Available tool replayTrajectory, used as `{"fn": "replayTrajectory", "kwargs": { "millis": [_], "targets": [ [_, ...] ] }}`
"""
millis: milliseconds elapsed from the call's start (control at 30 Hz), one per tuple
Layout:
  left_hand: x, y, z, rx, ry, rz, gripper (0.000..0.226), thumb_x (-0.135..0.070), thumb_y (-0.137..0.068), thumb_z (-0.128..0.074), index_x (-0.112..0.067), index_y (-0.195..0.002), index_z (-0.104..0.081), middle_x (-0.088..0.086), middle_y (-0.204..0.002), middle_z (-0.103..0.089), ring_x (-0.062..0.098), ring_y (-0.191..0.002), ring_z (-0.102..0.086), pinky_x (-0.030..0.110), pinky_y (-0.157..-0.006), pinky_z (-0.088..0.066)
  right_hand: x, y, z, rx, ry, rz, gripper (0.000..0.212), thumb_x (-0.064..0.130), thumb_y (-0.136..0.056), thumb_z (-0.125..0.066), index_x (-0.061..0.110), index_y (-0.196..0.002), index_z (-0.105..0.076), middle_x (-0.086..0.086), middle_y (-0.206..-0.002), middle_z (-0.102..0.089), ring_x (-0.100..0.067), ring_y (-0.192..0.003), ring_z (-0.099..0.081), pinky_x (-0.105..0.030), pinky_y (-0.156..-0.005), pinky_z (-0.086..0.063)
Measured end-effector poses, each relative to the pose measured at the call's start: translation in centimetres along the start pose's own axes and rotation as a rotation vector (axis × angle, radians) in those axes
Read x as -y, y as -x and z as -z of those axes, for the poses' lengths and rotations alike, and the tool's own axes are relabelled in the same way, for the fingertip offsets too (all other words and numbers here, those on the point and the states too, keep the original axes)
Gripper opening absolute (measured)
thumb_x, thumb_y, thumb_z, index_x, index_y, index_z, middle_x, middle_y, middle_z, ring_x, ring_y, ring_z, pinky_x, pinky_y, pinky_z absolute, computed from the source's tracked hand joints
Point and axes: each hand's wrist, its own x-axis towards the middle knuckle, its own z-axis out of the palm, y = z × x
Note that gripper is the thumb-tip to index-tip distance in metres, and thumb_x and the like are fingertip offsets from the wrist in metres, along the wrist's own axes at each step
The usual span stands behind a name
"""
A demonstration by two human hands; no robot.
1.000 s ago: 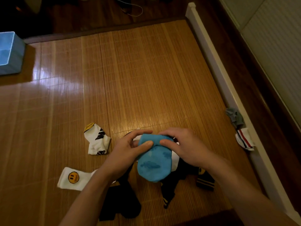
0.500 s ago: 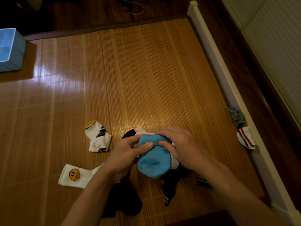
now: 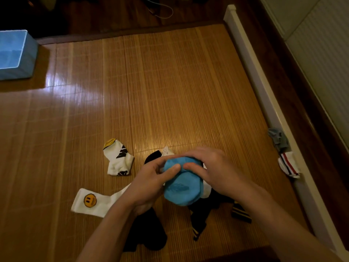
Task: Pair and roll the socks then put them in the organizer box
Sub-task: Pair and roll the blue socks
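The blue socks [image 3: 182, 188] are lying one upon the other as a flat, rounded bundle of bright sky-blue. A faint darker mark, like a small feather, is showing on the face that is looking up. The far end is being turned over into a thick roll. The near end is hanging round and smooth, and the edge of a second layer is showing along its right side.

The bundle is sitting over a heap of other socks at the near middle of the bamboo mat [image 3: 170, 91]. I cannot tell whether it is touching them.

The left hand [image 3: 149, 184] is gripping the rolled end from the left, with the thumb on top and the fingers [image 3: 160, 163] curling behind. The right hand [image 3: 215, 171] is gripping the same end from the right, its thumb pressing down just beside the left thumb.

The organizer box [image 3: 28, 59], pale blue, is standing well apart at the far left corner of the mat.

To the left of the hands a white sock with a yellow toe [image 3: 118, 159] is lying, and nearer, a white sock with a smiley face [image 3: 90, 201]. Black socks [image 3: 147, 233] are lying under the left forearm, and a dark sock with yellow stripes [image 3: 241, 214] is lying under the right one.

A grey sock [image 3: 278, 138] and a white striped sock [image 3: 289, 165] are resting against the white rail [image 3: 255, 76] on the right.
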Motion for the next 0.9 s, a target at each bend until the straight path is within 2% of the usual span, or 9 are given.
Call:
{"fn": "replayTrajectory", "kwargs": {
  "millis": [133,233,300,400,600,667,733,800,900],
  "targets": [
    [-0.1,-0.3,0.2,-0.045,0.034,0.005,0.038,-0.024,-0.093,-0.068,-0.008,-0.127,-0.069,0.019,-0.122,-0.073,0.033,-0.115,-0.070,0.040,-0.096,-0.059,0.2,0.4,-1.0,-0.064,0.086,0.107,0.031,0.015,-0.093,-0.069,0.006,-0.122,-0.068,-0.005,-0.106,-0.069,-0.019,-0.101,-0.060,-0.031,-0.094,-0.047],
    [-0.3,-0.2,0.3,-0.120,-0.188,-0.081,0.037,-0.023,-0.090,-0.070,-0.013,-0.126,-0.070,0.011,-0.116,-0.076,0.027,-0.111,-0.072,0.039,-0.093,-0.060,0.2,0.6,-1.4,-0.079,0.015,0.052,0.031,0.021,-0.094,-0.069,0.010,-0.122,-0.068,0.001,-0.110,-0.067,-0.013,-0.105,-0.059,-0.031,-0.095,-0.048],
    [-0.5,0.0,0.4,-0.131,-0.370,-0.142,0.035,-0.023,-0.094,-0.069,-0.020,-0.128,-0.068,0.003,-0.116,-0.076,0.018,-0.109,-0.073,0.033,-0.089,-0.061,0.0,0.4,-0.8,-0.024,-0.165,-0.086,0.028,0.029,-0.094,-0.067,0.017,-0.120,-0.069,0.008,-0.109,-0.068,-0.006,-0.104,-0.061,-0.030,-0.093,-0.049],
    [-0.8,0.3,0.5,-0.095,-0.443,-0.173,0.033,-0.026,-0.101,-0.060,-0.031,-0.133,-0.062,-0.003,-0.119,-0.071,0.010,-0.107,-0.071,0.031,-0.089,-0.060,-0.2,-0.1,0.1,0.157,-0.363,-0.236,0.027,0.035,-0.099,-0.059,0.021,-0.119,-0.070,0.003,-0.104,-0.072,-0.011,-0.099,-0.067,-0.040,-0.090,-0.053],
    [-0.8,0.2,-0.6,-0.085,-0.558,-0.189,0.037,-0.038,-0.101,-0.054,-0.040,-0.137,-0.049,0.003,-0.121,-0.064,0.016,-0.107,-0.068,0.039,-0.093,-0.059,-0.3,-0.1,0.0,0.201,-0.336,-0.221,0.022,0.030,-0.101,-0.057,0.020,-0.118,-0.067,-0.002,-0.099,-0.071,-0.018,-0.093,-0.067,-0.046,-0.087,-0.052],
    [-0.7,0.1,-0.7,-0.066,-0.452,-0.150,0.046,-0.042,-0.093,-0.062,-0.040,-0.137,-0.049,0.002,-0.119,-0.067,0.016,-0.107,-0.071,0.036,-0.090,-0.060,-0.6,-0.1,-0.2,0.119,-0.335,-0.217,0.022,0.030,-0.100,-0.058,0.020,-0.118,-0.067,0.002,-0.099,-0.072,-0.013,-0.094,-0.068,-0.042,-0.086,-0.054],
    [-0.8,-0.1,-0.3,-0.029,-0.332,-0.081,0.052,-0.034,-0.089,-0.070,-0.034,-0.138,-0.051,0.001,-0.120,-0.071,0.016,-0.110,-0.072,0.035,-0.091,-0.060,-1.0,0.0,-0.5,0.040,-0.358,-0.222,0.023,0.028,-0.099,-0.060,0.021,-0.120,-0.067,0.008,-0.102,-0.072,-0.006,-0.096,-0.067,-0.030,-0.085,-0.054],
    [-0.8,-0.4,0.2,-0.004,-0.272,-0.041,0.045,-0.017,-0.093,-0.071,-0.021,-0.136,-0.057,0.007,-0.122,-0.073,0.021,-0.112,-0.072,0.037,-0.094,-0.060,-1.5,0.2,-0.9,-0.008,-0.396,-0.240,0.023,0.024,-0.099,-0.060,0.019,-0.120,-0.068,0.011,-0.102,-0.072,0.000,-0.096,-0.066,-0.016,-0.081,-0.050],
    [-0.3,-0.8,-0.1,-0.125,-0.383,-0.081,0.033,-0.009,-0.094,-0.072,-0.014,-0.126,-0.065,0.006,-0.113,-0.077,0.021,-0.104,-0.075,0.038,-0.088,-0.062,-2.0,0.7,-1.6,-0.041,-0.400,-0.258,0.024,0.024,-0.098,-0.062,0.018,-0.120,-0.068,0.013,-0.102,-0.071,0.004,-0.095,-0.064,-0.009,-0.078,-0.047]
  ]
}}
